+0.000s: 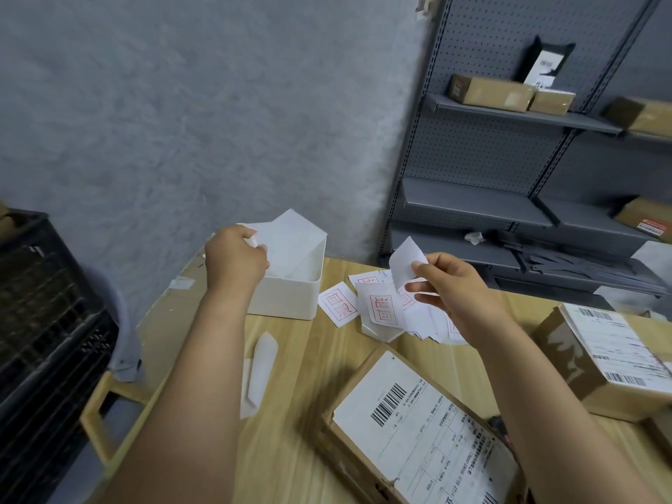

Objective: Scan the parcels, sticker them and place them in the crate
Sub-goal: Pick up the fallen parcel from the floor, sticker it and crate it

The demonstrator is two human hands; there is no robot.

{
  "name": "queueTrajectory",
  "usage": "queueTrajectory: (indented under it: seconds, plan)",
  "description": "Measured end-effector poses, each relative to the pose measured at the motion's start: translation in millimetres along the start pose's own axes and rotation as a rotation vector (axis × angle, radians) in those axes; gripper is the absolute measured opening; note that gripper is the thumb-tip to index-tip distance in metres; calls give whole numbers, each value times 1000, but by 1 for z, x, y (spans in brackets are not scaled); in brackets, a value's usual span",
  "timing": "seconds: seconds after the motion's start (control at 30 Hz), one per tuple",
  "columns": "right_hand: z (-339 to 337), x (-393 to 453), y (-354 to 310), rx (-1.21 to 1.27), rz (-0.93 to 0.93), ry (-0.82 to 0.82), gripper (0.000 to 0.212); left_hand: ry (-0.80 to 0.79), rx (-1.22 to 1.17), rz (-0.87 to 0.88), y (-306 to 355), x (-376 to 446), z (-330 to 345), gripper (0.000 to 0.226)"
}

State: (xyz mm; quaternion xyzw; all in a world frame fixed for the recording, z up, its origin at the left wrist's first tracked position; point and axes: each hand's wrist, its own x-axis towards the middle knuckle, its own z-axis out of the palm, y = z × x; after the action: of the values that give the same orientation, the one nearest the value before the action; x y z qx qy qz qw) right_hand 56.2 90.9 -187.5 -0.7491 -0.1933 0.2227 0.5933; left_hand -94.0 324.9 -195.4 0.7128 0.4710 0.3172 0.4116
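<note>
Pinched between the thumb and fingers of my right hand (442, 285) is a small white sticker (405, 261), lifted clear of the table; my left hand (234, 261) has its fingers curled round a scrap of white paper (254, 239) over the open white box (291, 285). Nearest me, below the right-hand grip, lies a cardboard parcel (418, 431) with its barcode label facing up, and I see no red-stamped sticker on it, so I judge this one is not yet stickered. Off to the right of that grip sits a second parcel (600, 361), label up as well. Just under and beyond my right fingers spreads a loose heap of red-stamped stickers (378, 307). Far to the left of my left hand stands the black crate (43, 303); I cannot tell what is inside, and both parcels are still on the table.
</note>
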Motion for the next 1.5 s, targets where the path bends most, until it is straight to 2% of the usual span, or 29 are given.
queueTrajectory:
  seconds: [0.07, 0.13, 0.2, 0.23, 0.3, 0.37, 0.4, 0.5, 0.67, 0.73, 0.83, 0.9, 0.97, 1.07, 1.13, 1.23, 1.33, 1.5]
  plan:
    - [1, -1, 0, -12, -19, -11, 9, 11, 167, 36, 0, -2, -1, 45]
    - [1, -3, -1, -20, -54, -13, 8, 74, 266, 81, 5, -10, -2, 55]
    - [3, -6, -4, -36, -103, -13, 5, 125, 248, 135, 15, -21, -1, 44]
    - [4, -8, -5, -51, -132, -14, 4, 88, 195, 142, 22, -25, 0, 33]
    - [7, -13, -8, -66, -195, -24, 5, -181, -30, 53, 41, -36, 8, 17]
    - [11, -17, -12, -82, -273, -42, 8, -542, -240, -86, 57, -52, 16, 27]
    - [13, -20, -14, -113, -318, -53, 7, -673, -288, -114, 63, -59, 21, 34]
    - [18, -27, -18, -228, -430, -83, 9, -836, -358, -118, 65, -75, 37, 45]
    - [17, -37, -16, -403, -508, -109, 21, -728, -532, -132, 60, -82, 45, 22]
    - [15, -44, -14, -357, -448, -123, 30, -674, -526, -104, 59, -84, 46, 21]
    - [12, -51, -8, -188, -303, 16, 46, -701, -560, -84, 57, -89, 41, 22]
    - [8, -53, -5, -87, -202, 85, 33, -793, -576, -60, 55, -94, 38, 20]
    - [6, -59, -4, -41, -168, 86, 17, -856, -567, -55, 53, -99, 37, 16]
    - [4, -71, -1, -1, -154, 105, 26, -881, -508, -46, 50, -104, 38, 17]
    - [3, -81, 1, 3, -144, 113, 26, -873, -425, 19, 47, -107, 40, 18]
    - [-2, -94, 4, -26, -120, 136, 32, -872, -369, 116, 41, -112, 40, 8]
    - [-8, -105, 5, -81, -124, 122, 40, -886, -375, 114, 36, -120, 37, 10]
    - [-17, -116, 10, -218, -73, 79, 41, -857, -255, 125, 34, -128, 22, 10]
